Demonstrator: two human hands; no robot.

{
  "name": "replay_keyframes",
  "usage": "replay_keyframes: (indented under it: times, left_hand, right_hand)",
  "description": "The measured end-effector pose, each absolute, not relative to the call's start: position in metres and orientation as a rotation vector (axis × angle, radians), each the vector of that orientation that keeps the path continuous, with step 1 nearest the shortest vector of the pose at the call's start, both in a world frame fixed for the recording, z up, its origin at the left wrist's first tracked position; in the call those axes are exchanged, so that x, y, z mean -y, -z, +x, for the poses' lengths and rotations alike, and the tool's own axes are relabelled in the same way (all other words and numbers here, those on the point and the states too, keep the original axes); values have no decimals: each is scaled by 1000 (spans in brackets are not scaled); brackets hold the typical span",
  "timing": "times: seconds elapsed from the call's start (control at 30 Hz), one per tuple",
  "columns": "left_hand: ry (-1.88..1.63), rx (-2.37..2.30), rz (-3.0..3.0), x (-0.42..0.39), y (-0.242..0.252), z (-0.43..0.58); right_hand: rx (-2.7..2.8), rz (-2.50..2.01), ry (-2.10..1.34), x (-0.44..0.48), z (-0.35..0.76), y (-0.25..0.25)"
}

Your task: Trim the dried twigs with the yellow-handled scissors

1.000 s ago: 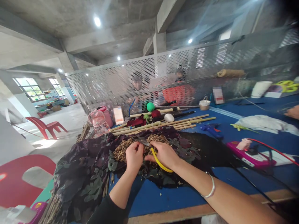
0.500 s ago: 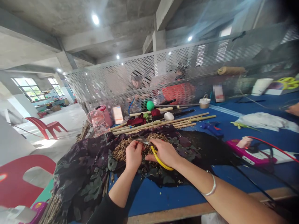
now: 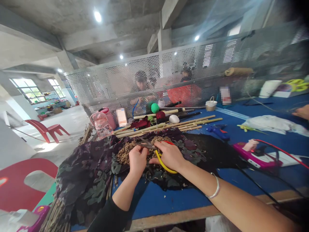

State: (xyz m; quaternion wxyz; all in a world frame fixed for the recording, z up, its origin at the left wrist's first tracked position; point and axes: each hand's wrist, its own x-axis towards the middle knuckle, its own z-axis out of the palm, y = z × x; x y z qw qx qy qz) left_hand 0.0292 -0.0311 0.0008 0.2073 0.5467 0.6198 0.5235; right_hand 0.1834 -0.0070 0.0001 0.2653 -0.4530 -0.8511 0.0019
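Note:
My right hand (image 3: 170, 156) grips scissors (image 3: 166, 166) with yellow and red handles, their dark blades pointing left over a heap of dried brown plant bits (image 3: 125, 153). At the blades, my left hand (image 3: 138, 158) is closed with fingertips pinched together; what it pinches is too small to make out. Under the heap lies a dark floral cloth (image 3: 89, 174), spread over the blue table (image 3: 149, 206).
Bamboo sticks (image 3: 145, 130), a green ball (image 3: 154, 108) and a pink bottle (image 3: 109, 119) lie or stand behind the cloth. On the right are a blue glue gun (image 3: 218, 131), a magenta power strip (image 3: 257, 157) and another person's hand (image 3: 301, 112).
The scissors have opened wider, with the red handle now showing beyond my right hand. My left hand has hardly moved.

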Motion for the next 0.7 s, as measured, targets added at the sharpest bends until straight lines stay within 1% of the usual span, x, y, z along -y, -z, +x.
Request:
replay_keyframes:
  times: [0.23,0.4,0.53,0.63,0.7]
  left_hand:
    - [-1426,-1612,1388,27,2,29]
    - [-1404,-1553,1404,21,9,24]
    - [-1256,-1713,1454,18,11,15]
    - [-1159,-1898,1604,18,8,6]
    - [-1138,-1989,1714,19,5,3]
  right_hand:
    - [2324,-1240,-49,6,186,0]
    - [2388,-1265,-70,4,189,-5]
    - [2453,-1266,-45,2,197,-11]
    - [2429,-1235,-26,-2,205,-14]
    - [2402,-1212,-78,-8,210,-14]
